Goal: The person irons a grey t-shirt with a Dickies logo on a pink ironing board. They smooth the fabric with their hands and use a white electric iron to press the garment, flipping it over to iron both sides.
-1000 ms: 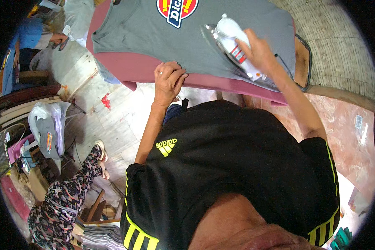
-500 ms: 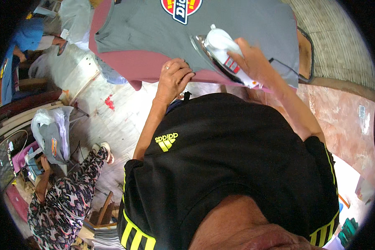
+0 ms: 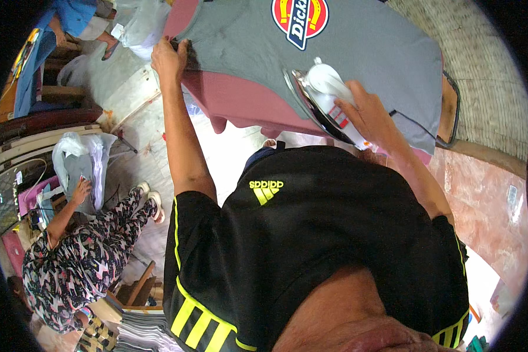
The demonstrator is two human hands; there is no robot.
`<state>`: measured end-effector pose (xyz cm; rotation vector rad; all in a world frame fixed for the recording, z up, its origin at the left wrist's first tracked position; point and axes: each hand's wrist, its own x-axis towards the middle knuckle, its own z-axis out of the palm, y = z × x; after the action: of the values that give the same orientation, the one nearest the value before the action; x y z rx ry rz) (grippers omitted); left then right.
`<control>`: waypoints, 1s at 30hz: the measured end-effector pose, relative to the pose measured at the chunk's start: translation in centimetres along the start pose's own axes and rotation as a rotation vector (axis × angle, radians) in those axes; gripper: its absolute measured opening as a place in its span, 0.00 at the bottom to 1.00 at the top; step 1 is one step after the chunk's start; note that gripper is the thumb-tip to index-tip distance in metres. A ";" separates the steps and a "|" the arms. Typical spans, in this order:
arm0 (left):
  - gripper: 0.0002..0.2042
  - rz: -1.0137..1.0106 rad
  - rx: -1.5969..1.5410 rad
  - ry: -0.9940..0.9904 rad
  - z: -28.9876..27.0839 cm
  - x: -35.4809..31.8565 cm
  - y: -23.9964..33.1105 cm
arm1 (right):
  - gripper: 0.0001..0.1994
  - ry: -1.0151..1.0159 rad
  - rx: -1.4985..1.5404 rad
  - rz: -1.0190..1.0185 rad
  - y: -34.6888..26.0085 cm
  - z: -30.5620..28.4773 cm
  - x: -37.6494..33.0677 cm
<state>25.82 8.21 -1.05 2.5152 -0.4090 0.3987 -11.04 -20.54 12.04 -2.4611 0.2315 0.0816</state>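
Observation:
A grey T-shirt (image 3: 240, 56) with a round red, yellow and blue print lies spread over a maroon cloth (image 3: 240, 102). At its left end my left hand (image 3: 170, 61) is closed on the shirt's edge, fingers bent around the fabric. Farther right, my right hand (image 3: 366, 114) grips the handle of a white clothes iron (image 3: 325, 79) with red marks. The iron is tilted over the shirt's near edge, its metal sole edge facing left. Whether the sole touches the fabric is hard to tell.
A dark-framed stand (image 3: 450, 111) juts out at the table's right end, beside a woven mat (image 3: 481, 76). On the left, another person in patterned clothes (image 3: 94, 258) reaches toward a plastic-wrapped grey garment (image 3: 79, 170). A second person in blue (image 3: 70, 14) is at the far left.
My left hand has left the near edge of the cloth and moved far left to grasp the shirt's edge. My right hand still holds the iron. The whole view has shifted slightly.

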 end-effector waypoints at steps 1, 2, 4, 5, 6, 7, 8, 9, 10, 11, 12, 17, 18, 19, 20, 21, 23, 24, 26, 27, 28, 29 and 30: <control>0.24 0.012 -0.051 -0.045 0.0 0.7 -0.4 | 0.21 -0.024 0.007 0.044 -0.5 0.0 0.6; 0.23 -0.013 -0.147 -0.141 0.1 0.8 -0.6 | 0.21 -0.049 0.014 0.085 -1.3 -0.2 1.3; 0.22 -0.070 -0.338 -0.324 -0.1 1.1 -1.1 | 0.22 -0.077 0.023 0.100 -1.5 -0.1 1.9; 0.19 -0.065 -0.318 -0.267 -1.2 0.5 1.1 | 0.22 -0.076 0.020 0.085 -1.1 -0.1 1.5; 0.19 -0.073 -0.309 -0.269 -1.0 0.6 1.1 | 0.23 -0.076 0.018 0.069 -1.0 0.0 1.3; 0.19 -0.088 -0.292 -0.264 -1.4 0.5 0.7 | 0.24 -0.089 0.068 0.054 -1.4 -0.1 1.5; 0.18 -0.101 -0.274 -0.263 -2.1 0.5 1.2 | 0.23 -0.103 0.045 0.045 -1.5 0.1 2.1; 0.18 -0.105 -0.358 -0.134 -2.6 -0.4 2.0 | 0.22 -0.116 0.022 0.037 -1.9 0.4 2.9; 0.18 -0.119 -0.306 -0.119 -3.1 -0.7 1.8 | 0.21 -0.134 -0.001 0.021 -2.8 1.0 3.7; 0.19 -0.126 -0.256 -0.112 -3.2 -0.7 1.5 | 0.22 -0.176 -0.042 0.059 -3.8 1.1 5.0; 0.19 -0.134 -0.206 -0.104 -3.3 -0.6 1.1 | 0.22 -0.156 -0.041 -0.010 -4.5 1.8 6.4; 0.24 -0.230 -0.142 -0.157 -1.4 -0.7 -0.8 | 0.19 -0.069 -0.022 -0.327 -6.7 5.1 13.3; 0.24 -0.230 -0.205 -0.139 -1.5 -0.7 -0.4 | 0.19 -0.078 -0.032 -0.344 -7.4 5.5 14.6; 0.24 -0.237 -0.262 -0.115 -1.5 -0.9 -0.4 | 0.18 -0.092 -0.039 -0.370 -8.1 5.9 16.0; 0.23 -0.244 -0.318 -0.086 -1.6 -1.2 -0.6 | 0.18 -0.107 -0.047 -0.399 -8.7 6.4 17.2; 0.21 -0.224 -0.353 -0.070 -1.2 -1.5 -1.3 | 0.19 -0.085 -0.031 -0.469 -8.7 7.3 18.6; 0.20 -0.288 -0.315 -0.057 -1.0 -2.0 -2.9 | 0.19 -0.086 -0.024 -0.493 -9.6 8.5 20.7; 0.19 -0.321 -0.296 -0.050 -1.0 -2.6 -3.7 | 0.19 -0.088 -0.020 -0.506 -10.0 9.1 21.5; 0.17 -0.392 -0.502 -0.148 -1.3 -3.4 -2.1 | 0.19 -0.054 -0.071 -0.496 -9.3 9.1 22.3; 0.17 -0.407 -0.566 -0.160 -1.4 -4.2 -2.4 | 0.18 -0.058 -0.088 -0.494 -9.5 9.2 22.5; 0.17 -0.422 -0.629 -0.172 -1.6 -5.0 -2.8 | 0.17 -0.064 -0.104 -0.492 -9.7 9.2 22.7; 0.16 -0.439 -0.663 -0.154 -1.5 -5.7 -2.9 | 0.18 -0.081 -0.103 -0.500 -9.9 9.3 22.9; 0.15 -0.453 -0.698 -0.138 -1.4 -6.5 -2.8 | 0.19 -0.085 -0.090 -0.480 -10.1 9.4 23.0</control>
<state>20.72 12.55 -3.63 1.8698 -0.0045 -0.0931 13.40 -10.26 8.20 -2.5262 -0.4075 -0.0117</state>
